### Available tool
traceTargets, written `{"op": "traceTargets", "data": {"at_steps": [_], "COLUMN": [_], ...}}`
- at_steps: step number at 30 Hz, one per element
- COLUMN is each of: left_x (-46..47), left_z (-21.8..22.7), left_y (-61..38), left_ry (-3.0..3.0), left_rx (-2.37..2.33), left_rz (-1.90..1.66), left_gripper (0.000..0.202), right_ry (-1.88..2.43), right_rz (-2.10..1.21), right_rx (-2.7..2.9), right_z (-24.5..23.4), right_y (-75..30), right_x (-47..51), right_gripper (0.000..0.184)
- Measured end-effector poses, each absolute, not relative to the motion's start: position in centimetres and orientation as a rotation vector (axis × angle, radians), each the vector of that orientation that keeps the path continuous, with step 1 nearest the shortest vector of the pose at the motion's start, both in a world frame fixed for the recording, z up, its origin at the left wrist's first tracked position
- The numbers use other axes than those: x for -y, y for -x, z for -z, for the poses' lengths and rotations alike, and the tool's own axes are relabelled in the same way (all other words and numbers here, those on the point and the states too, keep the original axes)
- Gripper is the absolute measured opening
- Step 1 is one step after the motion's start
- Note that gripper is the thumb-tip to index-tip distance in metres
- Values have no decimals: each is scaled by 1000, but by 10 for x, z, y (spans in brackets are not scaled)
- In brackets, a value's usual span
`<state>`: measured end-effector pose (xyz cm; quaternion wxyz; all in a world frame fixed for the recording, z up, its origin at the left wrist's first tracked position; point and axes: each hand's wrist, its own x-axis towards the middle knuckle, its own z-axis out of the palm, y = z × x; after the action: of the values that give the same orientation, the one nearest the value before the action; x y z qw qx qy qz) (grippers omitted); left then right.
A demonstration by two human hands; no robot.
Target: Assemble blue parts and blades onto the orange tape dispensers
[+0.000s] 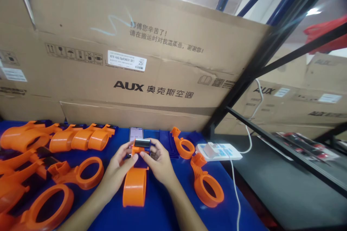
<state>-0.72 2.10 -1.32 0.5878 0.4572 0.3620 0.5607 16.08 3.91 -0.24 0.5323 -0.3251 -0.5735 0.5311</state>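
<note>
An orange tape dispenser [135, 187] is held in front of me, its wide ring hanging toward me. On its head end sits a dark roller-like piece [142, 143] with blue at the side. My left hand [123, 158] grips the head from the left, thumb pressed near its front. From the right, my right hand [158, 158] closes on the same head, its thumb beside the other one. The fingers behind the head are partly hidden. Just beyond my hands lies a phone [136, 132] with a lit screen.
Several orange dispensers [88, 173] crowd the blue table [105, 205] on the left. Two more dispensers [208, 189] lie at right, near a white power strip [219, 151] with a trailing cable. Cardboard boxes [162, 61] wall off the back; a dark metal rack post [233, 101] rises at right.
</note>
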Motion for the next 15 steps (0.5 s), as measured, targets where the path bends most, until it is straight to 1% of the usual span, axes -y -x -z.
{"op": "traceTargets", "data": {"at_steps": [3, 6, 10, 15], "left_x": [-24, -22, -21, -25], "left_z": [16, 14, 9, 11], "left_y": [7, 9, 10, 13], "left_ry": [-916, -915, -1055, -1141], "left_rx": [-896, -920, -947, -1071], "left_rz": [-1322, -1342, -1336, -1349], "left_gripper": [58, 54, 45, 42], "right_ry": [861, 983, 1042, 1037], "right_rz": [-1181, -1065, -1154, -1247], "right_rx": [1386, 1398, 1490, 1610], "right_z": [7, 10, 7, 4], "right_y": [-159, -161, -162, -162], "right_x": [-40, -40, -35, -30], "right_gripper": [43, 37, 32, 32]}}
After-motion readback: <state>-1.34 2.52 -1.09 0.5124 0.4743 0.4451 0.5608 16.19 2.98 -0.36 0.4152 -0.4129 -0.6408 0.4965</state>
